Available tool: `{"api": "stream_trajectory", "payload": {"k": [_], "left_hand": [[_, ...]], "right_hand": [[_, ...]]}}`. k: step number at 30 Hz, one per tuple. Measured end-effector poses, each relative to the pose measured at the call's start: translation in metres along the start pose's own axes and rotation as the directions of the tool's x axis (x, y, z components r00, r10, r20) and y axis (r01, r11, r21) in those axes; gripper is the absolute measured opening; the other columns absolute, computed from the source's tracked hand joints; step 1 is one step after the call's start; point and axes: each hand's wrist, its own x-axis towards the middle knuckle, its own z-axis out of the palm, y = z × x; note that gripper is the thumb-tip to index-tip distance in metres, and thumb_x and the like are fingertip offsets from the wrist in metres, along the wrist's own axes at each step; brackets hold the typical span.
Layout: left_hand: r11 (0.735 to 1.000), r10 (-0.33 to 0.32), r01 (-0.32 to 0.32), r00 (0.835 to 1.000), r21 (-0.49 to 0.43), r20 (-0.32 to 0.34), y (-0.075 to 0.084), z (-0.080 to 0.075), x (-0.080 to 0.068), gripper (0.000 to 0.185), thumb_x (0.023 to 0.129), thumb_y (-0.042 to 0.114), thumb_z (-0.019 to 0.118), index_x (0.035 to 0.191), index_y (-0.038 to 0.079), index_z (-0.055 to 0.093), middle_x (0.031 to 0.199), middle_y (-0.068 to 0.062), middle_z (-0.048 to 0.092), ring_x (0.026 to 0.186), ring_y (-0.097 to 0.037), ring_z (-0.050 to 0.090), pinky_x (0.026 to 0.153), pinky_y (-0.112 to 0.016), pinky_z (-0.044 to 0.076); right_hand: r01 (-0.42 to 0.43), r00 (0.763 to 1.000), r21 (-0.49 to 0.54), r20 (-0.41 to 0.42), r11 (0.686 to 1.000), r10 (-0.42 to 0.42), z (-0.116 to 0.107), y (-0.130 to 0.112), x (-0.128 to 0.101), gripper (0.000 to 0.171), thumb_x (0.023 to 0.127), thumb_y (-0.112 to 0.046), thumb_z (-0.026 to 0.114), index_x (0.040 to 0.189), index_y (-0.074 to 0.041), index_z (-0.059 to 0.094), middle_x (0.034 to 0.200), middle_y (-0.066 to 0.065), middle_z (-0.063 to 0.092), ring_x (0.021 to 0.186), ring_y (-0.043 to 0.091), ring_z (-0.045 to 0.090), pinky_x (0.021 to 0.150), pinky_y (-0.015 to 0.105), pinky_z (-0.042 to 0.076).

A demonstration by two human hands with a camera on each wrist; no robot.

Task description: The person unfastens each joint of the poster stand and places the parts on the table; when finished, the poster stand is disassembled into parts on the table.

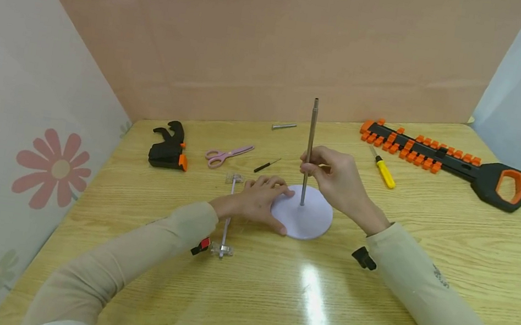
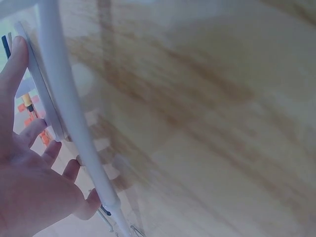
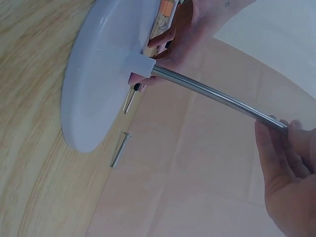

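The right hand pinches the metal rod about halfway up, fingers curled round it; the rod stands upright in the middle of the white round base, which lies flat on the bench; the left hand rests on the base's left edge, fingers straight and flat; just left of it lies a clear plastic bar; farther back lie pink scissors, a black clamp, a yellow screwdriver and an orange-and-black saw-shaped tool.
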Motion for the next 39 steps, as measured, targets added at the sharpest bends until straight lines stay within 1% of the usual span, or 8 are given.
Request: {"api": "stream_trajectory", "payload": {"k": [10, 15, 24, 29, 32, 36, 37, 39], "left_hand": [[1.000, 0.000, 0.000, 1.000, 0.007, 0.009, 0.001, -0.001, 0.000, 0.090, 0.070, 0.065, 0.071, 0.144, 0.025, 0.038, 0.150, -0.002, 0.020, 0.134, -0.030, 0.015, 0.099, -0.052, 0.019], [1.000, 0.004, -0.004, 1.000, 0.018, 0.016, 0.002, -0.002, 0.001, 0.090, 0.071, 0.065, 0.070, 0.144, 0.025, 0.038, 0.150, -0.001, 0.020, 0.134, -0.029, 0.015, 0.099, -0.052, 0.019], [1.000, -0.018, 0.018, 1.000, 0.004, 0.024, 0.003, -0.002, -0.002, 0.090, 0.072, 0.063, 0.071, 0.146, 0.025, 0.036, 0.150, 0.000, 0.020, 0.134, -0.028, 0.015, 0.099, -0.051, 0.019], [1.000, -0.016, 0.016, 1.000, 0.008, 0.009, 0.001, -0.001, -0.001, 0.090, 0.072, 0.064, 0.071, 0.145, 0.025, 0.037, 0.149, 0.000, 0.020, 0.133, -0.027, 0.015, 0.098, -0.050, 0.019], [1.000, -0.018, 0.018, 1.000, 0.016, 0.014, 0.001, 0.000, -0.001, 0.090, 0.072, 0.063, 0.071, 0.146, 0.026, 0.036, 0.150, -0.001, 0.020, 0.134, -0.028, 0.015, 0.098, -0.050, 0.019], [1.000, -0.019, 0.019, 1.000, 0.021, 0.023, 0.001, 0.001, -0.002, 0.089, 0.073, 0.063, 0.070, 0.146, 0.026, 0.036, 0.150, -0.001, 0.019, 0.134, -0.028, 0.015, 0.098, -0.050, 0.019], [1.000, -0.019, 0.018, 1.000, 0.022, 0.022, 0.001, 0.001, -0.001, 0.089, 0.073, 0.063, 0.070, 0.146, 0.026, 0.036, 0.150, -0.001, 0.019, 0.134, -0.028, 0.015, 0.098, -0.050, 0.019], [0.999, -0.018, 0.017, 1.000, 0.029, 0.016, 0.001, 0.000, -0.002, 0.089, 0.073, 0.064, 0.070, 0.146, 0.026, 0.036, 0.150, -0.001, 0.020, 0.134, -0.028, 0.015, 0.098, -0.050, 0.019]], "right_hand": [[-0.038, 0.999, 0.046, 0.022, 0.998, 0.037, -0.002, -0.002, 0.001, 0.011, 0.084, 0.011, 0.063, 0.094, 0.007, 0.064, 0.086, 0.014, 0.067, 0.076, 0.023, 0.067, 0.068, 0.028, 0.054], [-0.056, 0.998, 0.054, 0.017, 0.997, 0.055, -0.002, -0.003, 0.000, 0.012, 0.084, 0.009, 0.064, 0.096, 0.007, 0.065, 0.087, 0.014, 0.068, 0.077, 0.023, 0.067, 0.068, 0.029, 0.054], [-0.032, 0.999, 0.052, -0.006, 0.998, 0.032, -0.004, -0.005, 0.001, 0.014, 0.084, 0.007, 0.065, 0.098, 0.006, 0.065, 0.087, 0.015, 0.068, 0.075, 0.022, 0.067, 0.068, 0.027, 0.054], [-0.030, 0.999, 0.054, -0.017, 0.998, 0.031, -0.007, -0.006, 0.003, 0.015, 0.083, 0.007, 0.066, 0.098, 0.006, 0.064, 0.087, 0.014, 0.069, 0.075, 0.022, 0.068, 0.068, 0.024, 0.053], [-0.043, 0.999, 0.074, -0.013, 0.996, 0.044, -0.008, -0.006, 0.002, 0.023, 0.083, 0.007, 0.066, 0.106, 0.007, 0.061, 0.087, 0.014, 0.069, 0.075, 0.023, 0.068, 0.068, 0.024, 0.053], [-0.054, 0.998, 0.087, -0.023, 0.995, 0.056, -0.011, -0.003, -0.003, 0.043, 0.082, 0.009, 0.066, 0.121, 0.004, 0.050, 0.086, 0.015, 0.069, 0.072, 0.022, 0.068, 0.064, 0.024, 0.053], [-0.050, 0.998, 0.085, -0.031, 0.995, 0.052, -0.012, -0.001, -0.004, 0.046, 0.082, 0.010, 0.066, 0.123, 0.003, 0.047, 0.086, 0.015, 0.069, 0.071, 0.021, 0.068, 0.063, 0.025, 0.054], [-0.031, 0.998, 0.092, -0.046, 0.995, 0.035, -0.014, 0.001, -0.005, 0.047, 0.081, 0.013, 0.066, 0.123, 0.003, 0.047, 0.086, 0.015, 0.068, 0.070, 0.017, 0.067, 0.062, 0.025, 0.054]]}}
